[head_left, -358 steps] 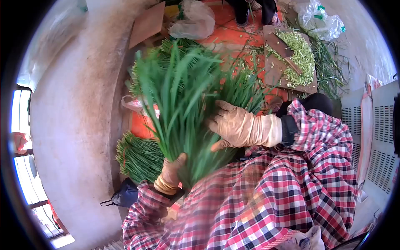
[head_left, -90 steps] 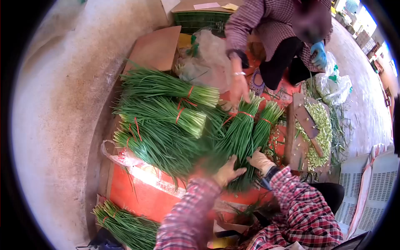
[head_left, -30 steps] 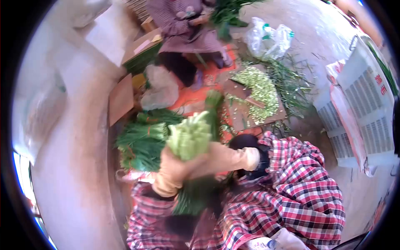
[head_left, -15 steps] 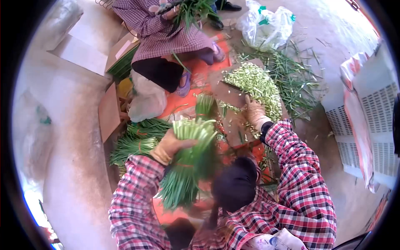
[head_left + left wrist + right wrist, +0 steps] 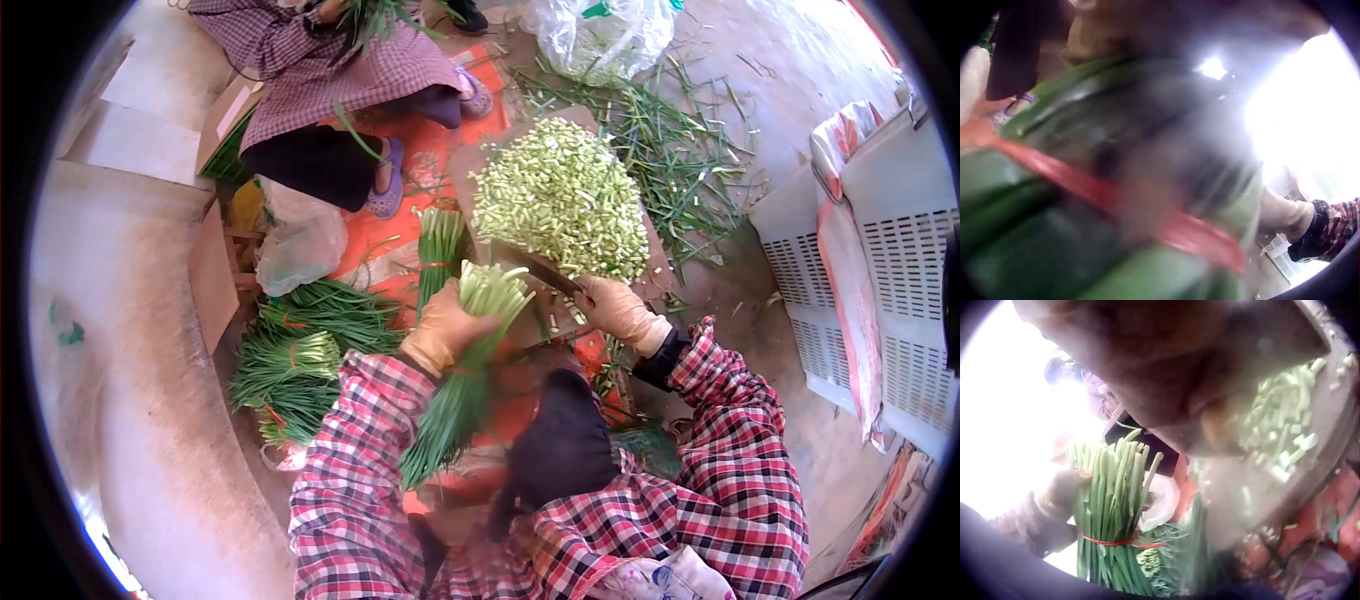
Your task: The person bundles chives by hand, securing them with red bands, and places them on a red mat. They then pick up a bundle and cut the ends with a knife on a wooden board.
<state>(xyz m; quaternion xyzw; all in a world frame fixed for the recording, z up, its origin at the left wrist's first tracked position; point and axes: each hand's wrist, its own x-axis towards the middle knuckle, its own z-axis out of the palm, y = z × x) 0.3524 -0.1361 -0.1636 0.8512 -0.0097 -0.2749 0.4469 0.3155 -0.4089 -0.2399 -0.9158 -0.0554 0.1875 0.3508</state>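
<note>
In the head view my gloved left hand (image 5: 450, 325) grips a tied bunch of green chives (image 5: 485, 292) near its pale stem ends, which point up and away. Long leaves trail down toward my lap. A red tie (image 5: 1107, 541) circles the stems in the right wrist view. My gloved right hand (image 5: 622, 312) holds a knife (image 5: 540, 268) by its handle, the blade pointing left toward the stem tops. Below and beyond the knife lies a cutting board (image 5: 655, 262), heaped with chopped pale stem pieces (image 5: 560, 195). The left wrist view is mostly blurred leaves and red tie (image 5: 1072, 178).
Another upright-looking tied bunch (image 5: 438, 250) lies left of the board, and more bunches (image 5: 300, 355) are piled farther left on the orange sheet (image 5: 420, 160). Loose leaves (image 5: 690, 150) litter the right. Another person (image 5: 340, 90) sits opposite. Grey crates (image 5: 900, 270) stand at right.
Earlier both hands handled loose leaves, then tied bunches on the floor. One bunch was lifted in both hands; the right hand then reached to the board and has raised the knife to the stem ends.
</note>
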